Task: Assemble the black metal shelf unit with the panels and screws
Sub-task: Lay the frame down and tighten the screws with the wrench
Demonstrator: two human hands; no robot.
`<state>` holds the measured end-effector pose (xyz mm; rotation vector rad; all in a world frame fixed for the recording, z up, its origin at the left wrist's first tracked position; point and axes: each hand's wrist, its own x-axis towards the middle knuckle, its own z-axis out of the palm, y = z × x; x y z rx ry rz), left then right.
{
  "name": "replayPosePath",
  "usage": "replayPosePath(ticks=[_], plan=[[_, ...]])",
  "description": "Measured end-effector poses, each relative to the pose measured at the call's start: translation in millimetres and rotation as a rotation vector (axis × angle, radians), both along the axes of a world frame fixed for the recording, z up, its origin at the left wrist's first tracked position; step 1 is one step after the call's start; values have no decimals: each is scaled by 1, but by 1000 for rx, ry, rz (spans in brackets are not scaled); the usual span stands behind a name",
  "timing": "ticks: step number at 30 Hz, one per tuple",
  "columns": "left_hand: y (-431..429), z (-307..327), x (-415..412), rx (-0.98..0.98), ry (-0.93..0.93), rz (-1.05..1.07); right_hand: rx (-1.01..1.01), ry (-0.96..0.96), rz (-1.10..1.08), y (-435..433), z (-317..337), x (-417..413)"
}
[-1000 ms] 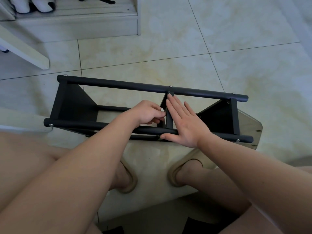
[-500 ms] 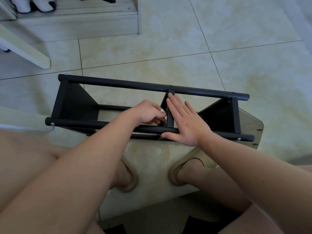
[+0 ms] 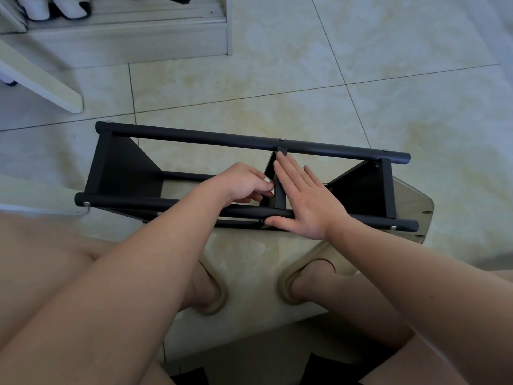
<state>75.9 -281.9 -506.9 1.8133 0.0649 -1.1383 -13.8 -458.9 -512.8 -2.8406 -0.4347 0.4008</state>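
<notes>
The black metal shelf unit (image 3: 194, 138) lies on its side on the floor in front of me, two long tubes joined by three upright panels. My right hand (image 3: 308, 201) rests flat over the middle panel (image 3: 280, 195), fingers straight, thumb on the near tube (image 3: 138, 202). My left hand (image 3: 241, 182) is curled against the left face of that panel, thumb tip at its edge; whatever lies under its fingers is hidden. Silver screw heads show on the far tube (image 3: 281, 139) and at the near tube's left end (image 3: 87, 203).
A beige sheet (image 3: 263, 251) lies under the shelf's near side and my slippered feet (image 3: 213, 295). A white shoe cabinet (image 3: 138, 37) with shoes (image 3: 69, 6) and a slanted white board (image 3: 41, 81) stand at the top left. Tiled floor stretches beyond and to the right.
</notes>
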Motion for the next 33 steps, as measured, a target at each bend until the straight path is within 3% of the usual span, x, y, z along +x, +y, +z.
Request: replayPosePath(ticks=[16,33], plan=[[2,2,3,-8,141,-19,-17,12,0,1,1,0],[9,-1,1,-10,-5,-220,-21,-7,-7,2,2,-1]])
